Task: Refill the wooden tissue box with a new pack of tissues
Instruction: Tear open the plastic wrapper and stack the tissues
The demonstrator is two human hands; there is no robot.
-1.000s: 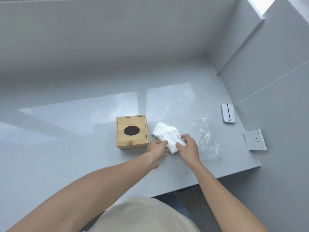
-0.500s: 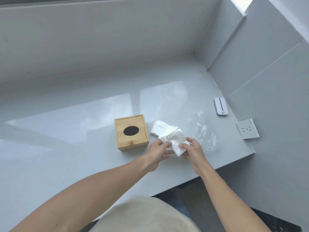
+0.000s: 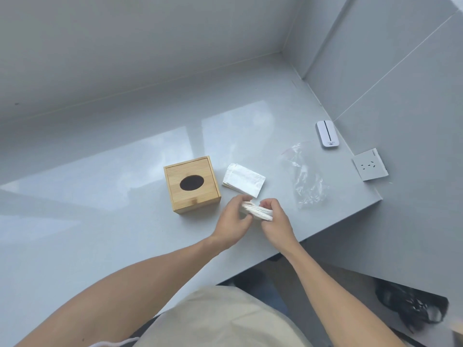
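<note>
Gripping a small stack of white tissues from both ends, the left hand and the right hand met just above the grey counter, fingers curled round the stack, which showed edge-on between them. The left hand's thumb lay over the stack's near-left end; the right hand's fingers wrapped its right end.

At 12 o'clock from the hands, just beyond them, a second pile of white tissues lay flat on the counter. At 10 o'clock, just beside that pile, stood the wooden tissue box, lid on, its dark oval opening facing up.

At 2 o'clock from the hands, a crumpled clear plastic bag lay on the counter, apart from the tissues. Farther out in the same direction, a small white device with a dark stripe rested by the wall, and a white socket plate sat on the wall at 3 o'clock from the bag.
</note>
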